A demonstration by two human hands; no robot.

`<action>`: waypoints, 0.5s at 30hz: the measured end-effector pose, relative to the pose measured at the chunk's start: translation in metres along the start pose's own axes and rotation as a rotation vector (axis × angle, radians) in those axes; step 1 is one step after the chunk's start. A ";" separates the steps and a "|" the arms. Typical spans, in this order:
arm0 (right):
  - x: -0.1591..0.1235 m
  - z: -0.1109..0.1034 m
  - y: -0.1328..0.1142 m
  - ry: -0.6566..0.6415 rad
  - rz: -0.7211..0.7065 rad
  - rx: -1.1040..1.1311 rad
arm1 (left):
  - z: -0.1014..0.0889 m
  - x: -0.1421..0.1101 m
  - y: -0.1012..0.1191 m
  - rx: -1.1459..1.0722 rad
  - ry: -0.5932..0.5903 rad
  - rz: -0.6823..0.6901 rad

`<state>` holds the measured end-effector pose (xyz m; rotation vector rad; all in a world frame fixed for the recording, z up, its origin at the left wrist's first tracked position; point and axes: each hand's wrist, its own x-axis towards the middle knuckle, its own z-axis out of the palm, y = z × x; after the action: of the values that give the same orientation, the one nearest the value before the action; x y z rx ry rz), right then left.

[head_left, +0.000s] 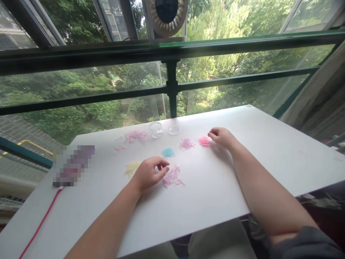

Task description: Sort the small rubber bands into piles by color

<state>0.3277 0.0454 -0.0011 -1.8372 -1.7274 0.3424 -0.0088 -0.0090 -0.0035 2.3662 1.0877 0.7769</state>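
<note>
My left hand (151,174) is just above the left edge of a lilac pile (174,176) of thin strands that look like small rubber bands. Its thumb and fingertips come close together; whether anything is between them is too small to tell. My right hand (221,136) is beside a bright pink pile (204,141), its fingers bent into a pinch with their contents hidden. Between the hands lie a turquoise pile (168,152) and a mauve pile (187,144). A pale yellow pile (132,168) is partly covered by my left hand.
At the white table's (215,201) back are a clear round container (155,129), a clear shallow dish (174,130) and a mixed pink-lilac heap (136,136). A pixelated object (75,165) with a red cord (40,225) lies left. Green railing (172,82) stands beyond the table.
</note>
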 end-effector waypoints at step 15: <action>0.004 0.043 -0.001 -0.003 -0.425 -0.108 | -0.001 0.000 -0.002 -0.017 -0.061 -0.067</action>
<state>0.3035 0.0593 -0.0335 -1.4836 -2.1123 0.0805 -0.0102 -0.0075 -0.0033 2.3116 1.1245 0.6831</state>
